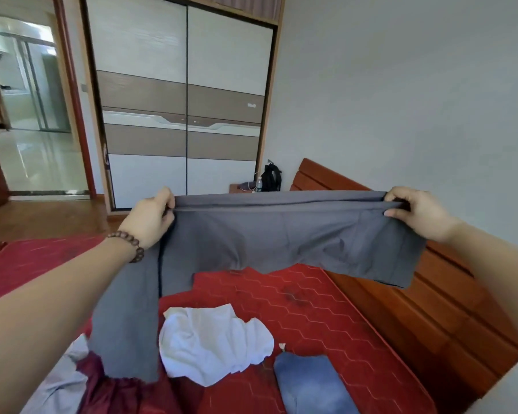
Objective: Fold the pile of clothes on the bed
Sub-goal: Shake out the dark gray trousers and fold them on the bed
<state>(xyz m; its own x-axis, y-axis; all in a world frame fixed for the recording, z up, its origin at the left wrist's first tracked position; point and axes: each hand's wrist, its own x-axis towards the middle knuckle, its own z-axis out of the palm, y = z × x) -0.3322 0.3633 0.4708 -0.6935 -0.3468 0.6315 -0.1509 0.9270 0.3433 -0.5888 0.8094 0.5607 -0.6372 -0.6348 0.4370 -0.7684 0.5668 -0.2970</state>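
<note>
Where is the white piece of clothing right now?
In the head view, the white garment lies crumpled on the red mattress, low and centre, below the grey trousers held up by both hands, with the folded denim to its right.

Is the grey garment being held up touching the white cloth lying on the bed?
Cannot tell. In the head view the grey garment's hanging left part overlaps the white cloth's edge, but whether it rests on it or hangs above is unclear.

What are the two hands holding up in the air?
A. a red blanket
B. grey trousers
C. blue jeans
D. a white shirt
B: the left hand and right hand each grip an end of the grey trousers, stretched above the bed.
</note>
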